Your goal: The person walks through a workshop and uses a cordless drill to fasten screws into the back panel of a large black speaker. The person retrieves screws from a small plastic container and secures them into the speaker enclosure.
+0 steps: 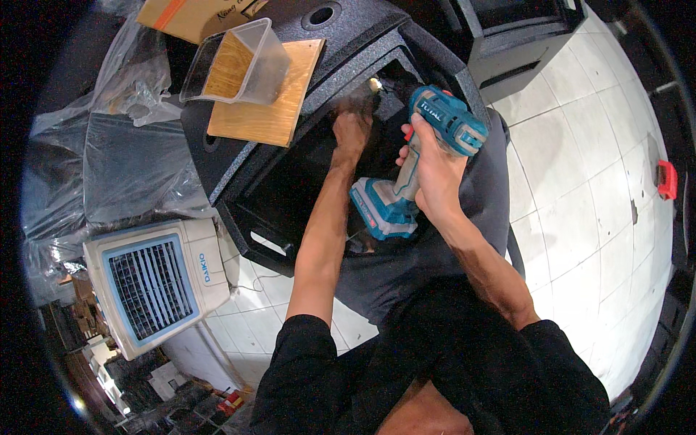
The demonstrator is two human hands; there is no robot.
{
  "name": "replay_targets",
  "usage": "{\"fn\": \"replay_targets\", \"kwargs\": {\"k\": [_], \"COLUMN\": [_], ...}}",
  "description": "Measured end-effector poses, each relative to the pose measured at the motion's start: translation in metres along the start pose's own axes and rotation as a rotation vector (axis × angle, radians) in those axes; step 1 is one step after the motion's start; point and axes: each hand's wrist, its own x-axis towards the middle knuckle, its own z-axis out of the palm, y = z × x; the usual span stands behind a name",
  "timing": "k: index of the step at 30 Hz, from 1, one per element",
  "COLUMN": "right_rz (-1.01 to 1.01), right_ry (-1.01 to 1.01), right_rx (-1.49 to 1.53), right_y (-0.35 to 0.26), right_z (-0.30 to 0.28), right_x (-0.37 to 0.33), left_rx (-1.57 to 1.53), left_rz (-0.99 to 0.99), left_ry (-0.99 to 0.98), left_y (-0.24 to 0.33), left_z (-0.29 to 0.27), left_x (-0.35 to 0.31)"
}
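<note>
My right hand point(438, 170) is wrapped round the grip of a teal and grey cordless drill point(406, 174), with its battery base toward me. The drill's front end points away over a black textured speaker cabinet point(355, 45). Into the cabinet's dark opening reaches my left hand point(353, 132), bent at the wrist; its fingers are smeared and lost in shadow, so I cannot tell what they touch. A small bright spot of light shows just beyond those fingers. The drill's tip is hidden behind its body.
On the cabinet's left part lies a wooden board point(254, 127) bearing a clear plastic tub point(264, 69). Behind are a cardboard box point(190, 20) and another black cabinet point(511, 43). Plastic-wrapped goods point(138, 170) and a white air cooler point(206, 250) stand left. A red object point(665, 180) is far right.
</note>
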Motion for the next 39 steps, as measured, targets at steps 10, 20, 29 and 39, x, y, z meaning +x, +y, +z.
{"fn": "replay_targets", "kwargs": {"k": [10,20,29,39], "right_rz": [-0.031,-0.056,-0.013,-0.051], "right_ry": [-0.022,-0.008,0.003,-0.035], "right_rx": [-0.019,-0.068,-0.054,-0.051], "right_y": [0.004,0.005,0.003,0.004], "right_z": [0.0,0.001,0.004,0.005], "right_x": [0.003,0.006,0.003,0.006], "left_rx": [0.021,-0.028,0.112,-0.034], "left_rz": [-0.01,-0.045,0.052,-0.005], "left_ry": [-0.004,0.041,0.065,0.049], "left_y": [0.001,0.017,0.011,0.008], "left_z": [-0.001,-0.009,-0.007,-0.003], "left_x": [0.0,0.002,0.002,0.001]}}
